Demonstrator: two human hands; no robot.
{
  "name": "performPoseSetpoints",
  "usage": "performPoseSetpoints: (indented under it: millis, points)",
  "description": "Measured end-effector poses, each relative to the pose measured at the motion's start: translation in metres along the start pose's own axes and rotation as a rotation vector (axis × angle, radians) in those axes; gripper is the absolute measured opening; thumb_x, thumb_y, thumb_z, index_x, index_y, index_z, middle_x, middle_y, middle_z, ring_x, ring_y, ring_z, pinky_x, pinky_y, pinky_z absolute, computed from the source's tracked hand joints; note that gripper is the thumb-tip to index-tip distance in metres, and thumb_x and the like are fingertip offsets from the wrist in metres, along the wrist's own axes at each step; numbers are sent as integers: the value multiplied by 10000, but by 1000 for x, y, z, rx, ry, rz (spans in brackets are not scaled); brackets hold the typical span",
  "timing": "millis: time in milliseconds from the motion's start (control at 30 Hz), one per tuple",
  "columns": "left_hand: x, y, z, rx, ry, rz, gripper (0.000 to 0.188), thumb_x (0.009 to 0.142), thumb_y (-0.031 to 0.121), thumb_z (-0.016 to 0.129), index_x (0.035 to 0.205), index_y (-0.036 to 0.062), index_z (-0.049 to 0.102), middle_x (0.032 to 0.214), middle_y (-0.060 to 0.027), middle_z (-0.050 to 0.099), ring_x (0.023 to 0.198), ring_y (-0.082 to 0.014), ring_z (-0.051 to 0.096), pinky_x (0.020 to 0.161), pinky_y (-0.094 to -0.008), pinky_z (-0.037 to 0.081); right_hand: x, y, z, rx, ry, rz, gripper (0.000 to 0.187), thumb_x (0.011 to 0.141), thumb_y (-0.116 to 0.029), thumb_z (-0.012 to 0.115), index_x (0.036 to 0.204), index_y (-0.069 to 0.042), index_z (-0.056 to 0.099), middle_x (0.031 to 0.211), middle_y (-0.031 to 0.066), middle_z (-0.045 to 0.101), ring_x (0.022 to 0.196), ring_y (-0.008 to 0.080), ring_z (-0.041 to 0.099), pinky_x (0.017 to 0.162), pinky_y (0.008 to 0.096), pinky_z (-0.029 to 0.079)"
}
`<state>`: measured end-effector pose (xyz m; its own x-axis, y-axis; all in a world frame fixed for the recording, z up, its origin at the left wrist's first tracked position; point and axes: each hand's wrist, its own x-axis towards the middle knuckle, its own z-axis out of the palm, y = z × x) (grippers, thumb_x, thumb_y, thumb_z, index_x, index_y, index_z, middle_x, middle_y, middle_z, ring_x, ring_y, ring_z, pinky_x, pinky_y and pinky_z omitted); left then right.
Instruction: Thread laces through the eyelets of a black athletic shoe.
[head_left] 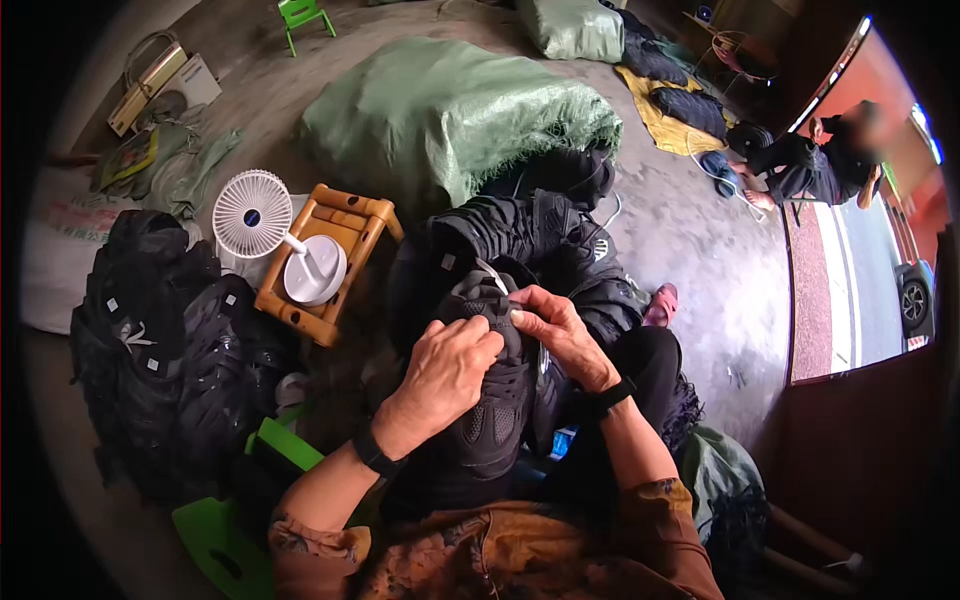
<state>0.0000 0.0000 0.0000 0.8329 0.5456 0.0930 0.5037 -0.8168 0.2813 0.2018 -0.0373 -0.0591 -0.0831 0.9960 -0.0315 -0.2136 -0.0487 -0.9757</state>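
A black sneaker [494, 420] with mesh panels and dark laces lies across my lap, its toe toward me. Curled over the upper part of its lacing, my left hand [443, 372] has its fingers closed in a pinch. My right hand [562, 335] grips the sneaker near its tongue and collar, thumb and forefinger pressed together. What exactly lies between the fingertips is too small to tell. A thin white strip [492, 274] shows at the collar, just beyond my hands. Both wrists wear black bands.
More black shoes [520, 225] are heaped beyond my hands; another black pile [170, 340] is at left. A white fan [315, 270] stands on a bamboo stool [345, 215]. Behind lies a large green woven sack [450, 115]. A person [825, 160] sits by the doorway at right.
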Motion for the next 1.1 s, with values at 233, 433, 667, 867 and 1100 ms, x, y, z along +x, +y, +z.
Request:
performPoseSetpoints:
  millis: [233,433,667,867,1100]
  points:
    - [-6,10,19,-224,373,-16,125,808,17,649,912,80,619,852,-44,574,813,-258,561,748,-387,416,-3,-3,-7,-60,7,-7,253,957,-195,642,1126,-8,629,997,-19,643,940,44,542,864,223,448]
    - [-1,16,30,-528,390,-100,317,815,-52,629,1100,74,570,875,-23,613,868,-225,595,806,-363,420,-8,-4,-2,-33,67,-45,288,948,-166,644,1182,0,614,1028,13,663,977,71,569,881,247,460]
    - [-5,5,37,-780,418,-117,290,827,-99,597,1087,28,574,893,-93,625,821,-225,646,749,-343,521,-43,-5,15,-899,276,-286,255,839,-210,748,965,-39,608,760,131,660,685,296,668,587,371,494]
    - [-12,18,49,-520,573,-90,388,831,-96,564,1198,28,546,970,-91,629,923,-262,611,879,-397,456,-39,-22,30,-1246,220,-390,204,830,-173,728,824,-55,563,675,126,577,611,333,609,531,402,470]
    - [-28,12,56,-298,763,-185,494,905,-93,416,1394,-66,358,1388,-228,439,1271,-366,456,1089,-429,349,-206,-69,-131,-1698,1146,-94,218,955,-200,603,789,-71,544,581,166,520,490,338,511,451,418,388]
